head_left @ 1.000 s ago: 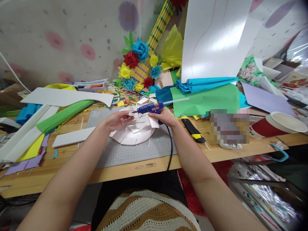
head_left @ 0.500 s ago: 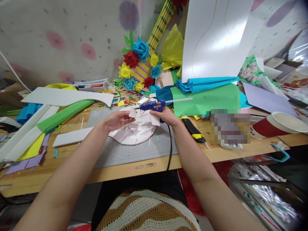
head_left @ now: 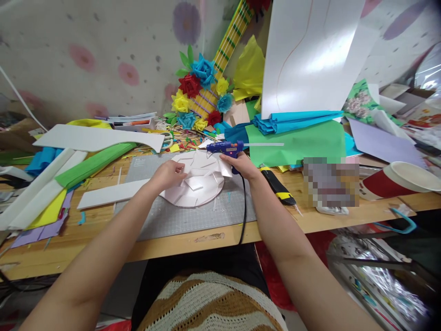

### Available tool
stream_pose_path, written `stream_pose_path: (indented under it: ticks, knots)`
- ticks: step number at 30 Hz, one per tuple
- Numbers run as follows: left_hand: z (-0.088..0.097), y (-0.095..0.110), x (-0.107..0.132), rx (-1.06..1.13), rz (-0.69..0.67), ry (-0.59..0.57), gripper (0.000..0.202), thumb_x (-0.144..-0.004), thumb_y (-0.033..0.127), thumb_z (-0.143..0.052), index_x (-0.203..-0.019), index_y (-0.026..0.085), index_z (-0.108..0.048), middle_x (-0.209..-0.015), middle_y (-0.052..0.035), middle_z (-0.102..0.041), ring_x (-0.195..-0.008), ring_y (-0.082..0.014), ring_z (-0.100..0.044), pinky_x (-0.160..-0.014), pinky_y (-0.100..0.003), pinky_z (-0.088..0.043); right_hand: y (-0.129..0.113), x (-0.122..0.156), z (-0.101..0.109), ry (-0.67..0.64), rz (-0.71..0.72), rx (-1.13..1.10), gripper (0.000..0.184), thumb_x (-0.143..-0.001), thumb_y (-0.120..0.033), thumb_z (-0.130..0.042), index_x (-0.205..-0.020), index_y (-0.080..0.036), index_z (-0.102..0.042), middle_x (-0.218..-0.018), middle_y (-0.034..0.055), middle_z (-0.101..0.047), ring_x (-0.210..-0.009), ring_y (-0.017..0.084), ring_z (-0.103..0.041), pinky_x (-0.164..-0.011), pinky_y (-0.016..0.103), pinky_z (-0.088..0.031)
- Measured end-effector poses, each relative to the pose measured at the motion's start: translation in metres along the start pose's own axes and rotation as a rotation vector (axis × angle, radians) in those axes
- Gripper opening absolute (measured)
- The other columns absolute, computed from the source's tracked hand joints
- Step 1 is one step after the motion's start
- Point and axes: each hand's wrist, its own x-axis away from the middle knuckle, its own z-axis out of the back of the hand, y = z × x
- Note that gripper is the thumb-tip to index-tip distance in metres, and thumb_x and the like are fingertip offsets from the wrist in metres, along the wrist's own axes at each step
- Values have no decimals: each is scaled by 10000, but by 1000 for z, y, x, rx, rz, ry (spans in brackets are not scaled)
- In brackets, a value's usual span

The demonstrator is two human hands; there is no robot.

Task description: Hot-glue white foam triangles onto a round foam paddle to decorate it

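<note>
Bright, even light floods the workbench, strongest from above and behind, and the leaning white board [head_left: 310,55] carries a broad patch of glare. Shadows are soft and short, faint under the right hand [head_left: 241,163] and its blue glue gun [head_left: 223,147], both sharp at centre. The wide lens bows the edge of the wooden table [head_left: 206,239] and stretches the forearms toward the bottom. The right corners darken and blur, and a pixelated block [head_left: 330,181] masks one spot at right.
</note>
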Motion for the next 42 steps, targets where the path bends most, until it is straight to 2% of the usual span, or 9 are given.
stream_pose_path:
  ticks: [5,17,22,26,29,32,35,39,42]
  knots:
    - [-11,2,-4,-216,-54,-68,131,-687,280,-642,-588,212,-590,-659,-9,-550,-679,-174,-517,-598,-264,-327,2,0,0,-18,16,12,488,-583,-535,-791,-945,-220,-699,-1057,78,-715,-1014,259,-637,-887,402,-509]
    - [-14,0,-8,-133,11,-72,108,-646,281,-700,-718,200,-714,-708,-22,-593,-686,-187,-550,-625,-273,-360,-3,2,-2,3,6,-25,513,-559,-516,-800,-949,-202,-689,-1079,86,-711,-1015,253,-635,-875,383,-507]
    - [3,1,-5,59,41,9,381,-658,425,-732,-960,192,-741,-911,-70,-696,-836,-228,-619,-729,-281,-425,-6,4,-2,10,9,-51,505,-559,-504,-803,-944,-197,-693,-1057,82,-716,-1001,248,-637,-868,380,-504]
    - [4,22,-4,263,-2,135,358,-711,407,-703,-985,178,-720,-1044,-85,-703,-908,-225,-625,-809,-296,-449,-7,4,-3,10,14,-39,516,-560,-506,-805,-952,-191,-693,-1026,77,-717,-965,236,-641,-851,364,-502]
    - [-12,44,-4,430,-11,94,289,-717,382,-718,-887,151,-683,-955,-89,-702,-858,-205,-625,-791,-305,-464,-6,3,-4,29,4,-17,513,-555,-519,-803,-924,-182,-685,-969,74,-718,-901,215,-644,-804,339,-506]
    - [-34,63,-5,578,74,14,326,-661,388,-786,-814,157,-616,-821,-65,-672,-768,-182,-619,-734,-301,-477,-7,3,-4,33,20,-8,478,-564,-541,-784,-849,-175,-668,-877,59,-709,-804,179,-632,-740,307,-497]
    - [-48,76,-7,738,160,-18,381,-594,298,-848,-814,170,-564,-762,-28,-639,-710,-153,-613,-702,-283,-488,-10,5,-4,33,39,5,457,-568,-556,-775,-773,-169,-646,-791,44,-688,-723,154,-607,-675,283,-483]
    - [-49,83,-8,989,284,-62,330,-655,98,-783,-835,167,-515,-725,0,-593,-602,-116,-595,-650,-283,-509,-12,5,-4,43,42,-10,470,-552,-581,-784,-741,-179,-630,-746,34,-675,-674,138,-589,-597,255,-475]
    - [-44,78,-7,1146,283,-17,268,-692,28,-717,-835,150,-526,-723,6,-579,-578,-99,-579,-668,-308,-544,-12,3,-5,44,51,-81,487,-530,-584,-803,-737,-184,-620,-731,35,-667,-668,143,-606,-592,263,-505]
